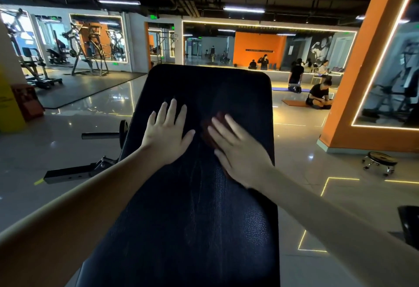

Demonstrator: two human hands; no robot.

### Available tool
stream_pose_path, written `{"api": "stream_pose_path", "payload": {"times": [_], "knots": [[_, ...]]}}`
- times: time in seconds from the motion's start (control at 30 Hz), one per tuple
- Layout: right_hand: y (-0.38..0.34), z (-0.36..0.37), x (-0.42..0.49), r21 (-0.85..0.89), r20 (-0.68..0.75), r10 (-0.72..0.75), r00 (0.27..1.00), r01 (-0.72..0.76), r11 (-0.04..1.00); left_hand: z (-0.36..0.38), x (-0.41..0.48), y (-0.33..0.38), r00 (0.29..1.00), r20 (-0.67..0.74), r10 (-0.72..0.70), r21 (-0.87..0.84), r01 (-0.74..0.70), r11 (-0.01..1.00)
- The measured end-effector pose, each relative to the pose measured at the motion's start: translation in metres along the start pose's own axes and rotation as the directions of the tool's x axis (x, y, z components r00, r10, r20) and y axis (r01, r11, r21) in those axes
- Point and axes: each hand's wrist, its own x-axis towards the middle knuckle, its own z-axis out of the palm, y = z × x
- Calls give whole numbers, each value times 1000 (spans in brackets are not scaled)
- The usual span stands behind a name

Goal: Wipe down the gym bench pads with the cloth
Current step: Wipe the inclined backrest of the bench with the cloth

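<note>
A person leans over one long black padded bench pad (204,196), which slopes up and away from them, its far rounded end raised toward the middle of the gym.

Two bare hands lie on the upper half of the pad. The left hand (166,132) is pressed flat on the left side, fingers (172,111) spread wide and holding nothing; it looks placed there to steady the person or the pad while the other hand works.

The right hand (238,150) is just beside it, on the right of centre, palm down with fingers stretched out rather than curled. It is blurred, which suggests a wiping stroke. Under it is one dark reddish cloth (207,128), pinned against the pad by the flat palm, with only its edge showing past the fingertips. Pressing flat in this way would spread the cloth over more of the surface.

Faint streaks run down the near half of the pad; whether they are damp marks or wear, I cannot tell.

Only one pad is in view. To the left, low down, part of the bench's metal frame (74,173) rests on the shiny floor.

Far right, about three people (317,98) sit or kneel by the floor mats, with more figures by the back wall, too small to count.
</note>
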Motion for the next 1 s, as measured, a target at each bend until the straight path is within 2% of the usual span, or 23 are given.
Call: {"api": "stream_pose_path", "payload": {"times": [0.1,0.17,0.2,0.27,0.37,0.47,0.53,0.67,0.77,0.87,0.93,1.0], "knots": [[18,7,-26,-7,15,-121,993,121,993,2,-1,1,1000,-16,-7,-18,7,1000],[38,1,-11,30,-1,-136,991,136,990,1,-1,-1,1000,-3,1,-5,-1,1000],[48,-4,3,41,-12,-91,996,91,995,1,-3,-2,1000,8,7,1,-7,1000],[68,-18,42,49,-15,132,991,-131,990,1,-8,-3,1000,10,22,-3,-22,1000],[76,-30,95,43,-7,420,907,-419,907,2,-18,-2,999,10,38,-25,-38,999],[61,-27,115,15,-3,499,867,-499,866,2,-26,0,999,7,36,-23,-36,999],[39,-22,99,28,4,422,906,-422,906,4,-30,-1,999,28,37,-11,-37,999],[-20,0,11,51,-7,114,993,-113,992,7,-36,-4,999,3,52,-26,-52,998],[-43,12,-59,-40,-9,-68,998,68,997,12,-41,-4,998,-1,59,-26,-59,998],[-22,14,-65,-75,51,-225,973,228,971,12,-46,-3,998,5,65,-25,-65,998],[3,11,-35,-59,85,-232,969,237,970,12,-49,-4,997,-6,74,-22,-74,997],[36,0,7,-11,24,-93,995,93,996,14,-54,-4,996,-26,81,-41,-82,996]]}}
